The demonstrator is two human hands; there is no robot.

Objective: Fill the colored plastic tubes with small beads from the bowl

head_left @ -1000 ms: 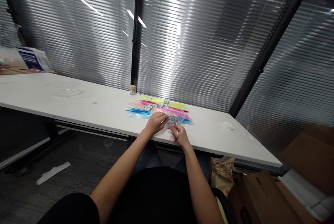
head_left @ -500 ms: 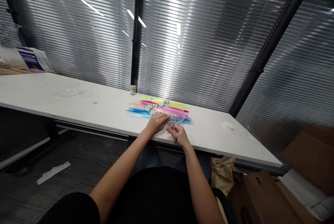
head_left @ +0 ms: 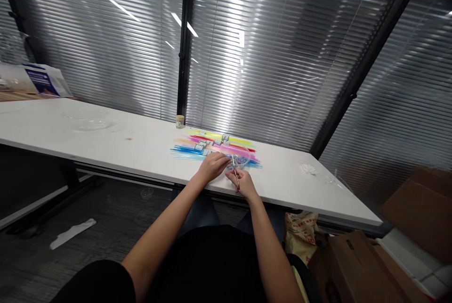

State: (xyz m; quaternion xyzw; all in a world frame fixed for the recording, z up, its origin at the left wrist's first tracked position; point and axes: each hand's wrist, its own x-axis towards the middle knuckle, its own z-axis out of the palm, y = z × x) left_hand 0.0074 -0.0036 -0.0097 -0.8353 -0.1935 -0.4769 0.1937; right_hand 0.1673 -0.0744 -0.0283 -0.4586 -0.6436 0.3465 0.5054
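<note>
My right hand point(head_left: 243, 183) grips a pair of small scissors point(head_left: 236, 174) near the table's front edge, blades pointing away from me. Close to the blade tips, my left hand point(head_left: 213, 166) is closed in a pinch; whatever lies between its fingertips is too small to make out. Just beyond both hands stands a clear round bowl point(head_left: 250, 154) with small bluish and mixed-colour bits inside. Under and behind it, bundles of thin coloured strips point(head_left: 189, 150) in yellow, red, pink, orange and blue lie across the table, with printed labels point(head_left: 199, 145) on them.
On the white table point(head_left: 148, 152) are a small lidded jar point(head_left: 180, 122) at the back, a clear plastic dish point(head_left: 92, 125) to the left and crumpled white paper point(head_left: 308, 169) to the right. Cardboard boxes point(head_left: 353, 265) and a paper bag point(head_left: 301, 232) stand at the lower right.
Both hands keep nearly the same place over the bowl's near edge. The scissors shift only very slightly; nothing else visibly moves.
</note>
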